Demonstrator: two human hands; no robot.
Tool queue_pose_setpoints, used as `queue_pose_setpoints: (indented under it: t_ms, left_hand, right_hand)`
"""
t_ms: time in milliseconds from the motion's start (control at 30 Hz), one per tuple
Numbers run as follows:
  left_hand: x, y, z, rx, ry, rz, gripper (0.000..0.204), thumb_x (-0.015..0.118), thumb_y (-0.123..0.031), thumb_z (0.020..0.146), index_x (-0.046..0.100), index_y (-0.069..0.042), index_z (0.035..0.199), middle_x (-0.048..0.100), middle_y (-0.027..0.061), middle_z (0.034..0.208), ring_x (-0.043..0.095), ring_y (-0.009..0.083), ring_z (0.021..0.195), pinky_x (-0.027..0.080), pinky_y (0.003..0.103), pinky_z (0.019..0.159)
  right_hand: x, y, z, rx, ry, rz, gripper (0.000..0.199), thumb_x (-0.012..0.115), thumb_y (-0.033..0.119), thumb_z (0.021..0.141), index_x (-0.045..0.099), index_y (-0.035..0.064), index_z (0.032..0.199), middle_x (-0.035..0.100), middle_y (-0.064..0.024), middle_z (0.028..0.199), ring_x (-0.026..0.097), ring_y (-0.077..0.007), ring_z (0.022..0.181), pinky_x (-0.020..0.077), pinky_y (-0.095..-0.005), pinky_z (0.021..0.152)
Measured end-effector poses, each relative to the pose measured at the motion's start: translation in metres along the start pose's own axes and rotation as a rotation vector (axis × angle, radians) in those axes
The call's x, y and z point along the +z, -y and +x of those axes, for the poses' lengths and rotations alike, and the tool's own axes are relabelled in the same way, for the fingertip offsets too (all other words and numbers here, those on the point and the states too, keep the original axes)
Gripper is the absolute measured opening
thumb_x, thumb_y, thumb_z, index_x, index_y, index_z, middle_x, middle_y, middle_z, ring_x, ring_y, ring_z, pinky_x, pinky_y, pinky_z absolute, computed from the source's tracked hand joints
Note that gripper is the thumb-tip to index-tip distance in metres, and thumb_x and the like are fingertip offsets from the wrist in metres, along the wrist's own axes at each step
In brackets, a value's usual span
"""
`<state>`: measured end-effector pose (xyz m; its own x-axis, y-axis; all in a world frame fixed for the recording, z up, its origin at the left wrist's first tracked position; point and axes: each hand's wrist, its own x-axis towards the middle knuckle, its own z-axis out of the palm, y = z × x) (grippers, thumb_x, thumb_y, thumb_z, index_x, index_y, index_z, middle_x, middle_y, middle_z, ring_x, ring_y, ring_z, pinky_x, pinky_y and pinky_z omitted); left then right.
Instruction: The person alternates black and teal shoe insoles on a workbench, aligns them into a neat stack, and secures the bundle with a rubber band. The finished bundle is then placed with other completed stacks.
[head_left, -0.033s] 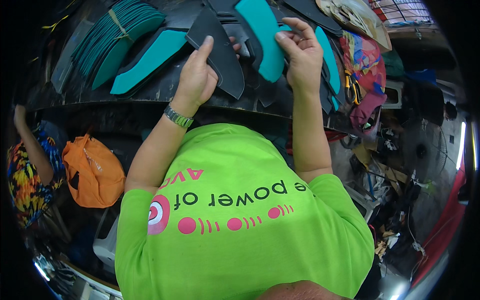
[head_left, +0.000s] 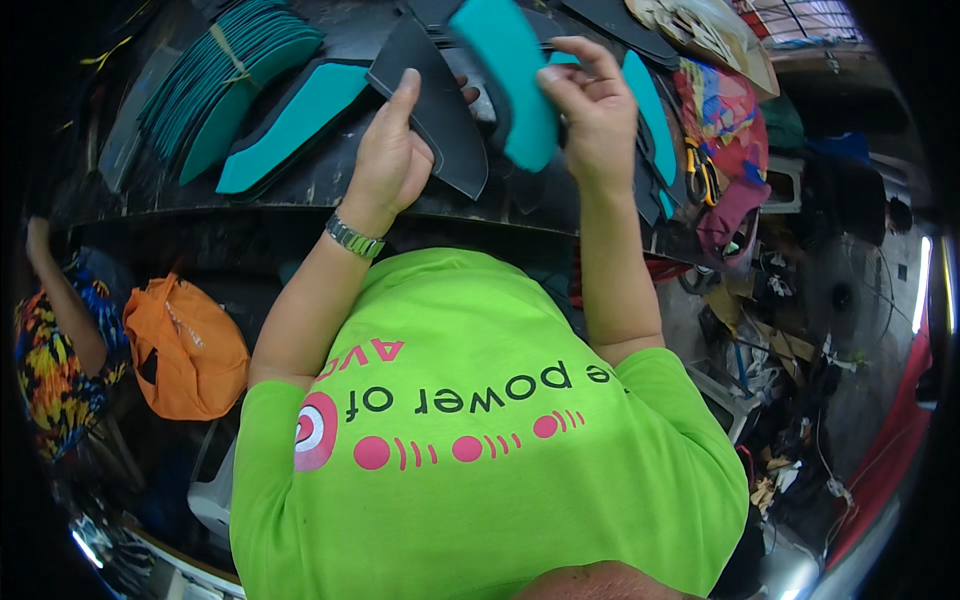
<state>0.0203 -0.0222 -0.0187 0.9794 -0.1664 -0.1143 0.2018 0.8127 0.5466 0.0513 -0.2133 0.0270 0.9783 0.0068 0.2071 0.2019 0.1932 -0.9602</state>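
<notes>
A dark workbench point(head_left: 300, 185) spans the far side of the scene, its near edge curving from left to right. In the near middle, the person's lime-green shirt point(head_left: 480, 440) fills much of the view. To the near left, an orange bag point(head_left: 190, 350) lies below the bench, beside another person's patterned sleeve point(head_left: 45, 350).

On the far left of the bench, one tied bundle of teal insoles point(head_left: 225, 75) rests fanned out; the count inside it cannot be told. Just right of it lies one single teal insole point(head_left: 290, 125) on a dark backing. At the far right, one more teal piece point(head_left: 648, 105) stands on edge among dark pieces, next to a heap of colourful cloth point(head_left: 725, 120).

Two hands work at the middle of the bench. The left hand point(head_left: 390, 160), with a metal watch point(head_left: 354, 238) on the wrist, is closed on one black sole piece point(head_left: 435, 105), thumb laid up along its surface. The right hand point(head_left: 595, 115) pinches one teal sole piece point(head_left: 510, 75) between thumb and fingers, holding it raised, just right of and overlapping the black one.
</notes>
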Motion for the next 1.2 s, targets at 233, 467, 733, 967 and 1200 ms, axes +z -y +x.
queue_pose_setpoints:
  t_ms: [233, 467, 733, 967, 1200]
  left_hand:
    - [0.033, 0.009, 0.002, 0.097, 0.055, 0.129, 0.043, 0.051, -0.034, 0.108, 0.057, 0.000, 0.132, 0.066, 0.0132, 0.124, 0.062, 0.0200, 0.116, 0.050, 0.036, 0.103]
    - [0.056, 0.019, -0.008, 0.069, 0.175, 0.340, 0.045, 0.059, -0.026, 0.104, 0.050, -0.002, 0.141, 0.060, 0.0097, 0.134, 0.056, 0.0174, 0.122, 0.041, 0.034, 0.109]
    - [0.022, 0.012, -0.016, -0.005, 0.184, 0.676, 0.042, 0.064, -0.012, 0.098, 0.057, -0.005, 0.139, 0.057, 0.0064, 0.139, 0.052, 0.0164, 0.129, 0.044, 0.030, 0.107]
    - [0.018, 0.010, -0.002, 0.345, 0.189, 1.480, 0.058, 0.074, -0.029, 0.092, 0.055, -0.002, 0.139, 0.054, 0.0143, 0.137, 0.056, 0.0275, 0.125, 0.045, 0.036, 0.106]
    - [0.019, 0.031, 0.040, 0.596, 0.023, 2.054, 0.082, 0.089, -0.045, 0.071, 0.056, -0.008, 0.135, 0.053, 0.0161, 0.137, 0.044, 0.0340, 0.135, 0.041, 0.045, 0.105]
  right_hand:
    - [0.021, 0.005, -0.031, -0.066, 0.133, -0.467, 0.043, 0.076, 0.005, 0.085, 0.060, 0.0036, 0.125, 0.063, -0.0062, 0.109, 0.062, -0.0106, 0.096, 0.0517, -0.0243, 0.082]
    - [-0.012, 0.025, -0.027, 0.129, 0.206, -0.027, 0.040, 0.065, 0.000, 0.090, 0.059, -0.0001, 0.130, 0.065, -0.0063, 0.116, 0.063, -0.0135, 0.100, 0.0515, -0.0296, 0.091]
    - [-0.157, 0.047, 0.008, 0.167, -0.193, -1.050, 0.046, 0.061, 0.004, 0.084, 0.064, 0.0034, 0.130, 0.069, -0.0166, 0.115, 0.067, -0.0270, 0.101, 0.0516, -0.0358, 0.091]
    - [-0.109, 0.026, -0.003, -0.167, -0.196, -1.346, 0.044, 0.077, 0.021, 0.082, 0.068, 0.0041, 0.121, 0.067, -0.0219, 0.112, 0.065, -0.0350, 0.101, 0.0508, -0.0440, 0.089]
    - [-0.054, 0.015, -0.005, 0.064, -0.030, -1.449, 0.064, 0.082, 0.023, 0.079, 0.057, 0.0081, 0.136, 0.064, -0.0208, 0.122, 0.064, -0.0385, 0.110, 0.0515, -0.0447, 0.092]
